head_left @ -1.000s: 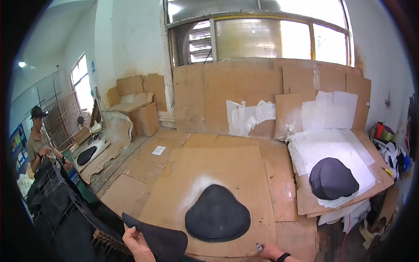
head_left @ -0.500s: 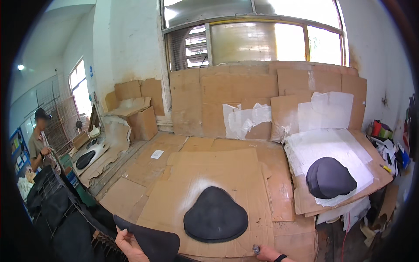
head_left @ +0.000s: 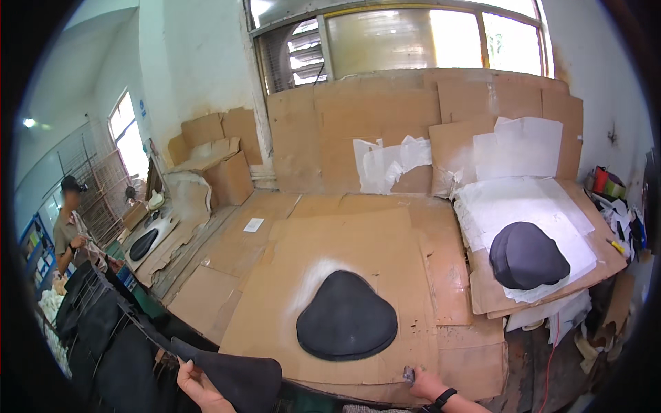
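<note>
wire rack [head_left: 134, 322] in dark metal stands far left, limp black sheets [head_left: 96, 306] hanging along it, so from where i stand plenty looks waiting. next comes the left hand [head_left: 200, 389], its grip pinched on the left end of one thin, curved black sheet [head_left: 244, 378], which reaches rightward from the fingers; i'd judge that piece part-way along, lifted but not laid down. right of it, on the brown cardboard-covered table [head_left: 261, 289], a black, rounded-triangular pad [head_left: 348, 320] lies flat, near the held sheet and in neither grip, a pale haze on the cardboard behind it. the right hand [head_left: 428, 385], just off the pad's lower right, has its grip curled round a small silvery-grey object [head_left: 410, 374], too tiny to make out. farthest right, a stack of black rounded pieces [head_left: 527, 256] sits on white paper [head_left: 551, 199], set aside as done, i'd guess.
</note>
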{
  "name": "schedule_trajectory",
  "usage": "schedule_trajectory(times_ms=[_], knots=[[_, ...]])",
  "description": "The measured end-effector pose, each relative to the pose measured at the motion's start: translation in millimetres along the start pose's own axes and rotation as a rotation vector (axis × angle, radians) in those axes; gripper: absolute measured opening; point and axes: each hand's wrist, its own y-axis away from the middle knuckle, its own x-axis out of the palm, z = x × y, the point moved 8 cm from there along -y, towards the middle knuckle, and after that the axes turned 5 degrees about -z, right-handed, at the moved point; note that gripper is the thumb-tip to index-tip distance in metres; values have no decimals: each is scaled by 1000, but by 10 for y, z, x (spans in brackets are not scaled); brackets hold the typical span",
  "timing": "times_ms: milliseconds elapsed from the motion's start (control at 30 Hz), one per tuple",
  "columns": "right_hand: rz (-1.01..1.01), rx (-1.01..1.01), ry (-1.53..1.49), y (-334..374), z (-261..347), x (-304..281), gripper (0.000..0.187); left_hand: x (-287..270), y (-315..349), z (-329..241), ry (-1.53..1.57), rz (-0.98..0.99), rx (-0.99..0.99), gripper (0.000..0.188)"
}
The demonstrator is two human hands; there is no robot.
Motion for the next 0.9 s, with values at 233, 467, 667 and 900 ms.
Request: schedule_trajectory(times_ms=[233,467,667,900], knots=[[21,29,-55,-105,-163,29,47,-118,-94,-139,-65,212,39,47],[44,48,-101,-112,-148,-19,52,-155,-43,-249,-61,113,114,48],[-16,41,-117,-70,-94,-67,49,-313,-399,-483,-21,178,154,57],[-96,-118,-217,-167,-114,-29,39,210,42,-474,126,236,101,58]])
